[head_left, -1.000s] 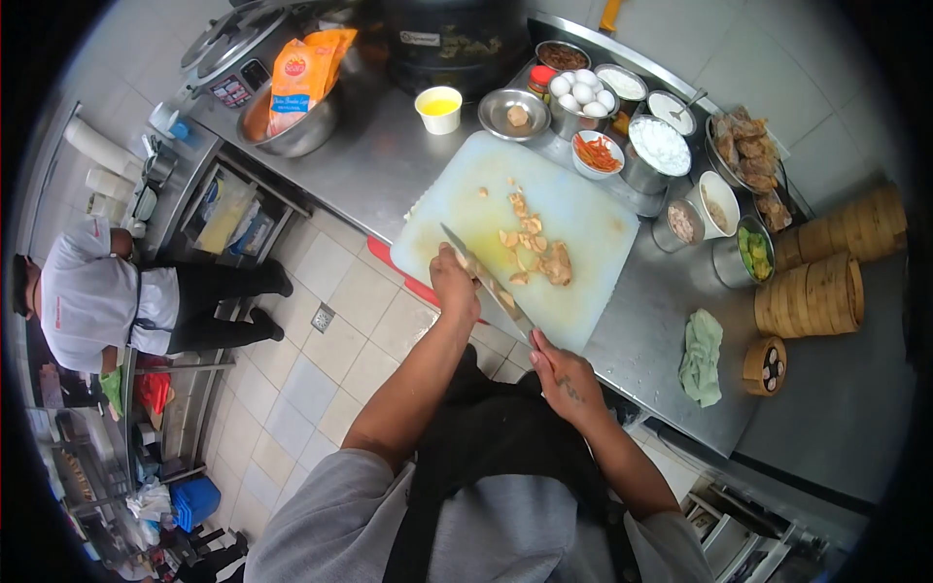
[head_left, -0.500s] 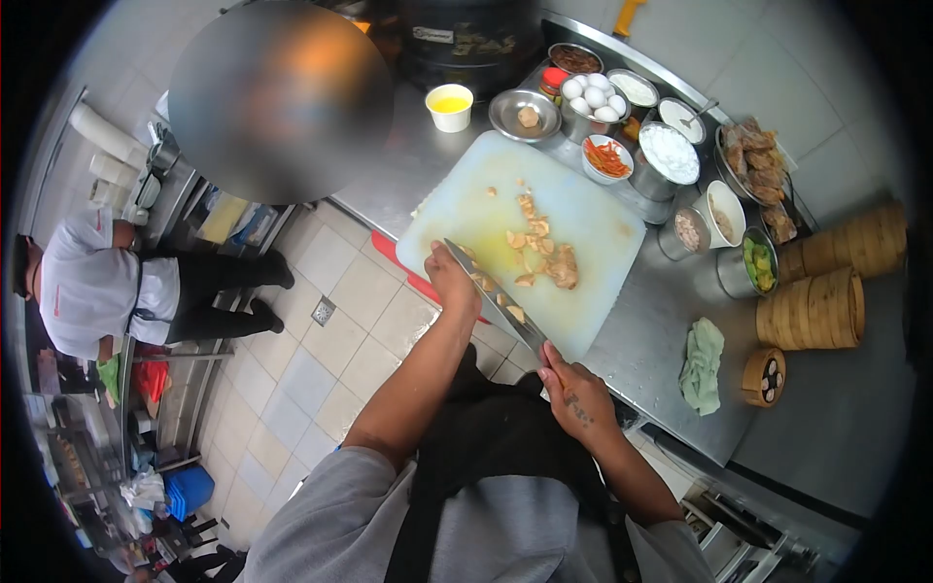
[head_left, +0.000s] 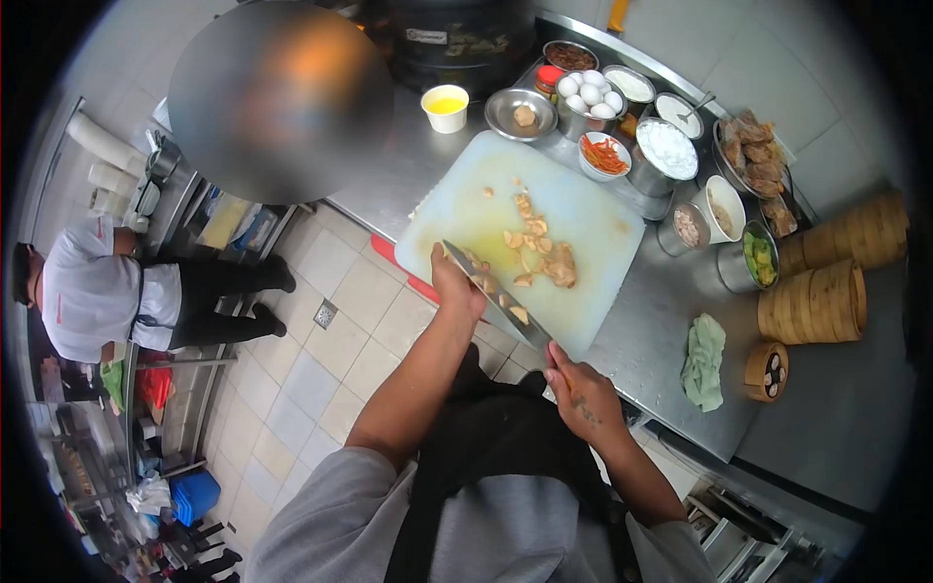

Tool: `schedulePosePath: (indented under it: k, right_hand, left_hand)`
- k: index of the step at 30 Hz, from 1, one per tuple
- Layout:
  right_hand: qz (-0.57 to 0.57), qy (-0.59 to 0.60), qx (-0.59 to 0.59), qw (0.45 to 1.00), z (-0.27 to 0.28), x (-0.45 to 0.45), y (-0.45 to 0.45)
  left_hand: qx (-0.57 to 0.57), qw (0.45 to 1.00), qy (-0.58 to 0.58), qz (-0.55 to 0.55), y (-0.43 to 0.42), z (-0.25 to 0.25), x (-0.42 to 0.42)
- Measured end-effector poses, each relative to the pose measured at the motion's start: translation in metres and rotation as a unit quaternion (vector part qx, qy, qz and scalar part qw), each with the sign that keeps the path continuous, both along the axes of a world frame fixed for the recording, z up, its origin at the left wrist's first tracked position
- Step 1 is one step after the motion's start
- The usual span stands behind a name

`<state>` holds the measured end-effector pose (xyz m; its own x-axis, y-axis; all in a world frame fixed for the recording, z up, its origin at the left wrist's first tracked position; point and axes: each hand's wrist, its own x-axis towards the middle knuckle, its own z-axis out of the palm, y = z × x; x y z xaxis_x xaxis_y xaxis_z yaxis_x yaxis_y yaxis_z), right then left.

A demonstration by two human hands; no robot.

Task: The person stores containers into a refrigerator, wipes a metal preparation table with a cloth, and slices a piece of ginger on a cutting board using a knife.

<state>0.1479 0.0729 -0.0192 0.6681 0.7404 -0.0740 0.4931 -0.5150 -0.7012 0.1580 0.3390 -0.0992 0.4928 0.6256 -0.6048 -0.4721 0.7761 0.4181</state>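
A long kitchen knife (head_left: 507, 306) slants over the near edge of a white cutting board (head_left: 593, 233), its blade carrying several pale brown food pieces (head_left: 519, 315). My right hand (head_left: 586, 396) is closed around the handle. At the blade's front end, my left hand (head_left: 456, 284) is closed against the blade, its fingertips partly hidden there. Beyond the blade lie more cut pieces (head_left: 531, 231) and a larger brown chunk (head_left: 560, 265), which looks like cooked meat. A yellowish wet patch stains the board around them.
Behind the board stand a yellow-filled cup (head_left: 445, 111), a metal bowl (head_left: 522, 116), eggs (head_left: 591, 94) and shredded orange food (head_left: 604, 155). Bamboo steamers (head_left: 814, 303) and a green cloth (head_left: 703, 363) are at right. Another person (head_left: 97, 287) works at left.
Both hands and the knife keep nearly the same place over the board. The view has shifted slightly, and the person at left has moved a little.
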Motion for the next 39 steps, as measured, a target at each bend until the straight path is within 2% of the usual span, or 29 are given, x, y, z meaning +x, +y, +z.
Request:
schedulePosePath:
  k: [1, 7, 10, 14, 16, 18, 19, 22, 25, 27, 31, 37, 39]
  right_hand:
    - [0.0, 0.0, 0.0, 1.0, -0.001, -0.003, -0.003]
    - [-0.003, -0.064, -0.028, 0.998, 0.007, -0.009, -0.008]
    - [-0.001, -0.079, -0.048, 0.996, 0.013, -0.009, -0.006]
    - [0.0, -0.067, -0.08, 0.995, 0.016, -0.005, -0.001]
    - [0.001, -0.058, -0.095, 0.994, 0.008, 0.002, 0.002]
    - [-0.012, -0.006, 0.02, 1.0, -0.015, 0.015, 0.007]
    - [-0.014, -0.006, 0.019, 1.0, -0.02, 0.021, 0.011]
    - [-0.053, 0.006, 0.076, 0.996, -0.02, 0.031, 0.021]
    - [-0.055, -0.012, 0.03, 0.998, 0.002, 0.029, 0.017]
    - [-0.029, -0.009, -0.076, 0.997, 0.019, 0.019, 0.009]
    - [-0.01, -0.027, -0.117, 0.993, 0.017, 0.001, -0.006]
    - [-0.005, -0.066, -0.076, 0.995, 0.008, -0.007, -0.016]
    - [-0.007, -0.064, -0.095, 0.993, 0.014, -0.007, -0.014]
  left_hand:
    - [0.025, 0.999, -0.003, -0.042, 0.004, -0.01, -0.001]
    - [0.027, 0.998, 0.005, -0.063, 0.006, -0.015, -0.001]
    - [0.01, 0.999, 0.035, -0.021, -0.012, 0.036, 0.005]
    - [0.012, 0.999, 0.024, -0.027, -0.002, -0.003, 0.004]
    - [0.037, 0.994, 0.064, -0.079, -0.001, -0.015, -0.001]
    - [0.053, 0.99, 0.057, -0.119, -0.01, -0.01, -0.006]
    - [0.07, 0.984, 0.049, -0.159, -0.014, -0.006, -0.008]
    - [0.056, 0.983, 0.069, -0.159, -0.017, 0.004, -0.002]
    - [0.041, 0.989, 0.047, -0.132, -0.004, -0.004, -0.001]
    - [0.037, 0.992, 0.047, -0.113, -0.001, -0.002, -0.001]
    - [0.01, 0.998, 0.058, -0.036, -0.003, 0.007, 0.005]
    - [0.011, 0.991, 0.108, -0.083, -0.005, 0.01, 0.003]
    - [0.01, 0.991, 0.11, -0.08, -0.009, 0.015, 0.005]
